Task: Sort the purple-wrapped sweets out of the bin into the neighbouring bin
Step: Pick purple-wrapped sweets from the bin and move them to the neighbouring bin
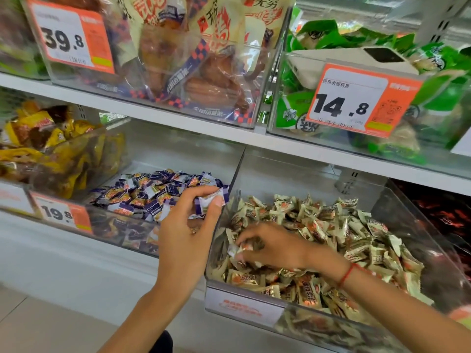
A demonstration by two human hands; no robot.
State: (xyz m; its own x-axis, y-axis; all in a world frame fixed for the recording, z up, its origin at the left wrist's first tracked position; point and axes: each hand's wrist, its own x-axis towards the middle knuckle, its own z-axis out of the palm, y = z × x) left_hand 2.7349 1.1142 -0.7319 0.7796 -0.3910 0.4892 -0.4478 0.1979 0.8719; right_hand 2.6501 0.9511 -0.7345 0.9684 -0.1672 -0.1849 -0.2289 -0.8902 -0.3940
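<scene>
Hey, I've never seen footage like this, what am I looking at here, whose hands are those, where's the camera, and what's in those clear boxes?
There is no machine here: these are a person's two bare hands, filmed by one wide-angle camera worn on the head, looking forward and down at shop shelves.

The left hand pinches a purple-and-white wrapped sweet at the edge of the clear plastic bin of purple-wrapped sweets. The right hand, with a red string bracelet on its wrist, reaches into the neighbouring clear plastic bin of cream-and-gold wrapped sweets; its fingers curl around a wrapper there, too blurred to name the colour.

Further left sits a bin of yellow-and-brown packets. On the shelf above stand a clear box of large snack bags and a clear box of green packets, each with an orange-and-white price tag.
</scene>
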